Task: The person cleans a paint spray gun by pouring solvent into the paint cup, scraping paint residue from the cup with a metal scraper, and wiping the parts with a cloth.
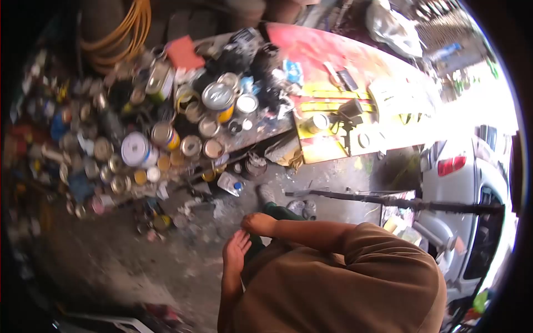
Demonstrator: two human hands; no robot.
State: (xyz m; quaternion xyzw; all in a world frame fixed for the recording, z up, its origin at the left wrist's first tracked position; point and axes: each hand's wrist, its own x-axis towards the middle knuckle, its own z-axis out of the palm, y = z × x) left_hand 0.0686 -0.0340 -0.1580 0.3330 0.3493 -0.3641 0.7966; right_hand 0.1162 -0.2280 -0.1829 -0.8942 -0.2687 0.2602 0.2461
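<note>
My left hand (236, 251) is held low in front of my body, fingers stretched out and nothing visible in it. Just above its fingertips is my right hand (260, 224), fingers curled in. Whatever it holds, if anything, is hidden. Both hands are over my dark green trousers (282, 212), away from the bench. Beyond them, a clear plastic container with a blue cap (230, 184) is on the floor by the bench's edge.
A cluttered bench holds many paint cans, including a large lidded can (218, 96) and a white-lidded can (135, 149). A red-and-yellow table (327, 152) carries tapes and tools. A dark bar (388, 201) crosses near a silver car (458, 150).
</note>
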